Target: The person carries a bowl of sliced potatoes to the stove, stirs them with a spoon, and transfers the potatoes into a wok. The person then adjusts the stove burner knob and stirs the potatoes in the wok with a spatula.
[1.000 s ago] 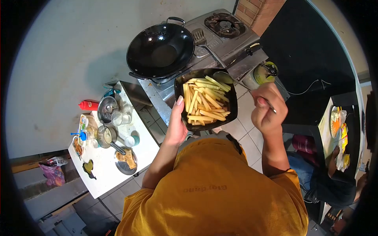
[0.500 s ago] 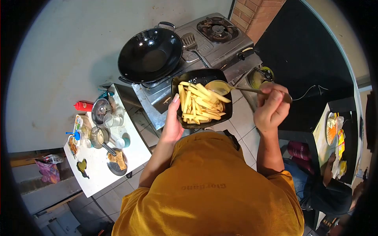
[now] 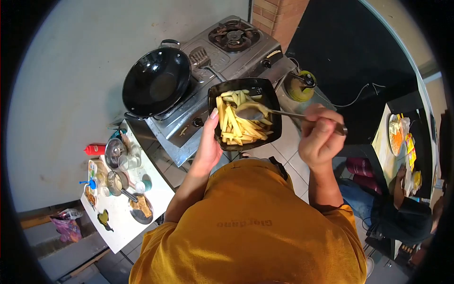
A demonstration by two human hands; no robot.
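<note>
My left hand [image 3: 208, 139] grips the left side of a black square bowl [image 3: 268, 90], its thumb on the rim and the other fingers hidden beneath. Pale yellow potato strips [image 3: 236, 125] fill much of the bowl. In my right hand [image 3: 322, 137] is a long-handled metal spoon [image 3: 250, 112], held in curled fingers near the end of its handle. The spoon's head lies over the potato strips inside the bowl, touching or just above them; I cannot tell which.
A black wok [image 3: 158, 85] sits on the left burner of a gas stove [image 3: 222, 61], with a slotted spatula [image 3: 201, 59] beside it. A white table [image 3: 125, 232] at left carries jars, pans and a plate. A red bottle [image 3: 94, 149] stands behind it. Another person [image 3: 402, 213] is at right.
The spoon's head has shifted left and down across the potato strips, turning over, and my right hand has moved slightly. The view has swung, so the stove and wok appear further left.
</note>
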